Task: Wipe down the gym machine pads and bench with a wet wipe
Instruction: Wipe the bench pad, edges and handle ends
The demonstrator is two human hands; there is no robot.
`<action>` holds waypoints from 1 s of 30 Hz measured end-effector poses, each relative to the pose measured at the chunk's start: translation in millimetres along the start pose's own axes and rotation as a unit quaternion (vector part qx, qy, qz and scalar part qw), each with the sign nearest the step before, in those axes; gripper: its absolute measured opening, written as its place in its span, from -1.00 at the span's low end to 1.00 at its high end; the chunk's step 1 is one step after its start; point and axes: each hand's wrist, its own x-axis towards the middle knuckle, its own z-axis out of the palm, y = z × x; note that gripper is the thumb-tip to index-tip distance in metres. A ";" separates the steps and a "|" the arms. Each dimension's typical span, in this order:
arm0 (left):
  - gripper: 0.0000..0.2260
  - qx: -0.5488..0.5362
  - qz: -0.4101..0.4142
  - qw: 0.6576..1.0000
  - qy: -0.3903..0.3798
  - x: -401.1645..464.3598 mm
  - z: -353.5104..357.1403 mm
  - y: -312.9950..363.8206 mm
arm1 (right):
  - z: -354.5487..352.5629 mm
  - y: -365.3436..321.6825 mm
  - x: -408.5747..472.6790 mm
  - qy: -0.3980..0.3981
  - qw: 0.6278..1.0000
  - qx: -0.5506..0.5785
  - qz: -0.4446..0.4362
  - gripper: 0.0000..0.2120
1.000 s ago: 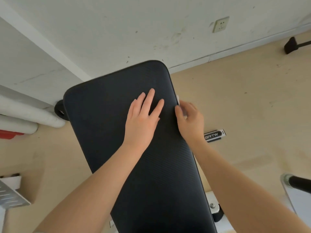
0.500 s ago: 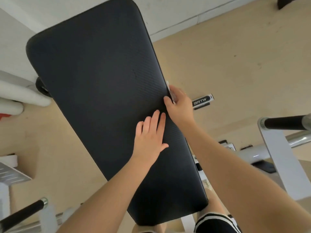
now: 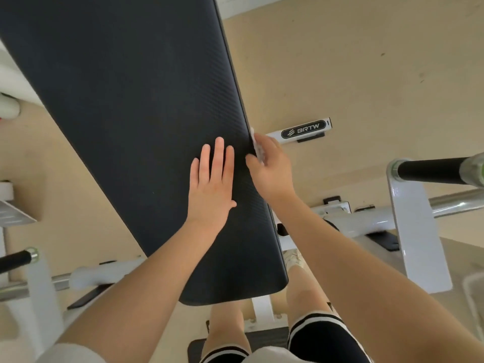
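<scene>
A long black textured bench pad (image 3: 136,106) runs from the top left down to the lower middle of the head view. My left hand (image 3: 212,184) lies flat on the pad near its right edge, fingers together and extended. My right hand (image 3: 272,169) grips the pad's right side edge, its thumb on the top surface. A white wet wipe (image 3: 258,148) is pressed between its fingers and the edge; only a small strip of it shows.
The bench's white frame foot with a black BRTW label (image 3: 303,131) lies on the beige floor right of the pad. White machine arms with black handles stand at the right (image 3: 429,171) and lower left (image 3: 15,259). My legs (image 3: 301,294) are below the pad's near end.
Both hands have slid along the pad toward its near end, the right hand dragging the wipe down the side edge. The view tilted down, so the near end and my legs show.
</scene>
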 end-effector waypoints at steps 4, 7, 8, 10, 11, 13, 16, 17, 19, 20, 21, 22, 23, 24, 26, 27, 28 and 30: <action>0.12 -0.012 0.003 1.000 0.001 0.1 4.6 -0.7 | 0.3 25.3 -22.3 -0.013 0.999 -0.017 -0.027 -0.57; 0.10 -0.014 0.003 1.000 -0.008 0.3 3.2 0.2 | -3.1 78.3 -75.0 -0.057 0.995 -0.055 0.061 -0.58; 0.10 -0.011 0.003 1.000 -0.014 -0.2 1.7 1.3 | -3.0 93.7 -92.7 -0.078 0.990 -0.060 0.106 -0.57; 0.07 -0.011 0.004 1.000 -0.029 -0.7 -0.4 4.7 | 1.7 111.9 -118.8 -0.094 0.979 -0.055 0.175 -0.52; 0.05 -0.014 0.006 0.999 -0.036 -1.0 -1.1 6.2 | 4.9 113.8 -124.4 -0.082 0.978 -0.049 0.184 -0.51; 0.04 -0.020 0.009 0.999 -0.033 -2.2 -2.9 5.9 | 12.2 106.9 -121.2 -0.036 0.983 -0.039 0.174 -0.54; 0.03 -0.037 0.012 0.999 -0.008 -7.5 -2.5 3.1 | 20.9 82.2 -98.7 0.045 0.995 -0.006 0.092 -0.57; 0.01 -0.040 0.017 0.999 0.018 -12.3 -0.7 3.8 | 24.5 76.0 -91.1 0.065 0.996 0.012 0.064 -0.57; -0.04 -0.048 0.052 0.994 0.081 -29.5 8.2 9.4 | 33.1 75.7 -83.0 0.097 0.994 0.037 0.026 -0.55; -0.07 -0.055 0.080 0.990 0.099 -41.5 15.9 14.0 | 37.0 81.4 -85.0 0.106 0.993 0.039 0.021 -0.53; -0.11 -0.062 0.109 0.986 0.106 -55.4 25.3 18.7 | 40.5 90.1 -91.4 0.112 0.993 0.039 0.025 -0.52; -0.14 -0.067 0.135 0.983 0.106 -69.4 35.3 23.0 | 43.6 101.6 -101.4 0.118 0.992 0.035 0.037 -0.51; -0.16 -0.068 0.159 0.980 0.100 -82.6 45.6 27.1 | 46.4 115.4 -115.1 0.123 0.990 0.030 0.059 -0.50; -0.16 -0.064 0.181 0.977 0.092 -94.6 56.3 30.7 | 48.6 130.9 -130.9 0.125 0.988 0.019 0.086 -0.50; -0.13 -0.047 0.216 0.972 0.076 -113.4 77.1 35.5 | 52.2 161.4 -163.0 0.110 0.983 -0.013 0.147 -0.52; -0.11 -0.036 0.232 0.970 0.070 -120.2 86.3 37.4 | 53.8 174.4 -176.4 0.105 0.978 -0.028 0.177 -0.53; -0.08 -0.023 0.246 0.967 0.065 -125.6 94.5 38.5 | 55.2 183.6 -186.7 0.108 0.973 -0.035 0.202 -0.55; -0.03 0.012 0.265 0.962 0.059 -133.1 111.0 40.0 | 58.3 189.6 -192.1 0.131 0.965 -0.022 0.225 -0.59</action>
